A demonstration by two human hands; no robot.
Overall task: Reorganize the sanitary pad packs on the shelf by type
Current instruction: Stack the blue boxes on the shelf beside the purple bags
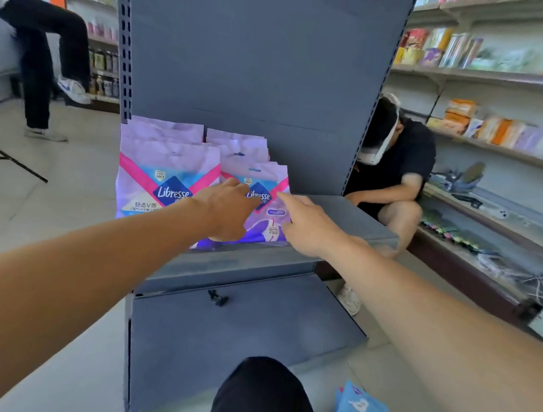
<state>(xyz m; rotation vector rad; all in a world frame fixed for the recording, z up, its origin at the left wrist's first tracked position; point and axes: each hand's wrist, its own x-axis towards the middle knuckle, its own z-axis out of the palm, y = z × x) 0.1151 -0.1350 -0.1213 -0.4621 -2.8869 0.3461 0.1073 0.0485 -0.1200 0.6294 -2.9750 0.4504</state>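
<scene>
shelf [347,215]: grey, bare to the right of both hands
left stack [164,172]: upright, just left of left hand
front pack [265,205]: upright, tall axis vertical, between both hands
left hand [225,210]: fingers straight, touching it, nearer
right hand [308,226]: open, at its right edge

left hand [228,211] hiding front pack [263,205] print; rear packs [237,141] overlapped

Two rows of packs [167,176] stand on the shelf [336,220], the right row [255,183] just behind the fingers [237,184], the left row beside them.
</scene>
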